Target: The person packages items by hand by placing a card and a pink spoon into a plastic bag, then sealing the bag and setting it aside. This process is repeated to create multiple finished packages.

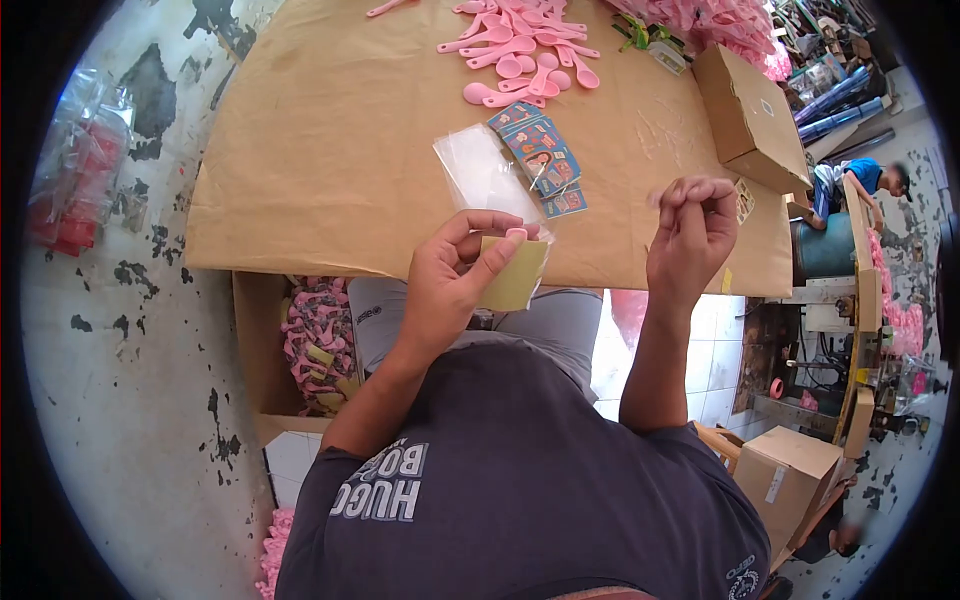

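My left hand is closed at the table's near edge, thumb and fingers pinching a yellowish card and a pink spoon, of which only the tip shows. Clear plastic seems to edge the card. Just beyond lie a stack of clear plastic bags and a fanned pile of blue printed cards. My right hand is raised at the right with its fingers curled together. Slight blur hides whether anything is pinched there.
Many pink spoons lie heaped on the brown-covered table. A cardboard box stands at the right edge. Below left, a carton holds packed pink pieces. Other people are at the far right.
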`<state>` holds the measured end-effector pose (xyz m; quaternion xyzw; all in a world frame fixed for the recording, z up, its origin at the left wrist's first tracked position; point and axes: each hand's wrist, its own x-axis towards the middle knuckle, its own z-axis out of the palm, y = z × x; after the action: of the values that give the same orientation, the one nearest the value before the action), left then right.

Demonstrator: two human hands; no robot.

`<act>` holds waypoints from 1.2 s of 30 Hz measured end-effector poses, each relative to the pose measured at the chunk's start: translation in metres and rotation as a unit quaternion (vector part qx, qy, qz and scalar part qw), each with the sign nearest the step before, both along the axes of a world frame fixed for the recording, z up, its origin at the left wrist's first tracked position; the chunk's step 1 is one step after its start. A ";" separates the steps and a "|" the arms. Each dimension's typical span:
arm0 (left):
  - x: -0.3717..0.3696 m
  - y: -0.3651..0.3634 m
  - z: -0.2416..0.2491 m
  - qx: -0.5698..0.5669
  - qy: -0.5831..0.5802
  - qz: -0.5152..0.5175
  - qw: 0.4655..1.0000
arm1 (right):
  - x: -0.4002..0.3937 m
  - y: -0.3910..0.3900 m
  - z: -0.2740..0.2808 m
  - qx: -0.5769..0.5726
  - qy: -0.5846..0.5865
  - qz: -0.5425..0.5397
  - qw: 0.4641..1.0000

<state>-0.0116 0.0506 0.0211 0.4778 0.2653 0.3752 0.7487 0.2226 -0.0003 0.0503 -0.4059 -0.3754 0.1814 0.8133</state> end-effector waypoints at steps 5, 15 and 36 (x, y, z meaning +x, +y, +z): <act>0.003 0.004 -0.006 0.029 -0.042 0.034 0.998 | -0.007 -0.022 -0.022 -0.093 -0.008 0.202 0.975; 0.008 0.000 -0.002 0.033 -0.028 0.044 0.998 | -0.043 -0.012 -0.023 -0.227 -0.071 0.255 0.937; -0.013 0.009 -0.011 0.163 -0.058 0.017 0.985 | -0.032 -0.015 -0.011 -0.176 -0.097 0.305 0.931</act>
<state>-0.0243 0.0599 0.0101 0.5665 0.1645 0.4530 0.6685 0.1902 -0.0152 0.0395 -0.4241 -0.5199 0.4441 0.5938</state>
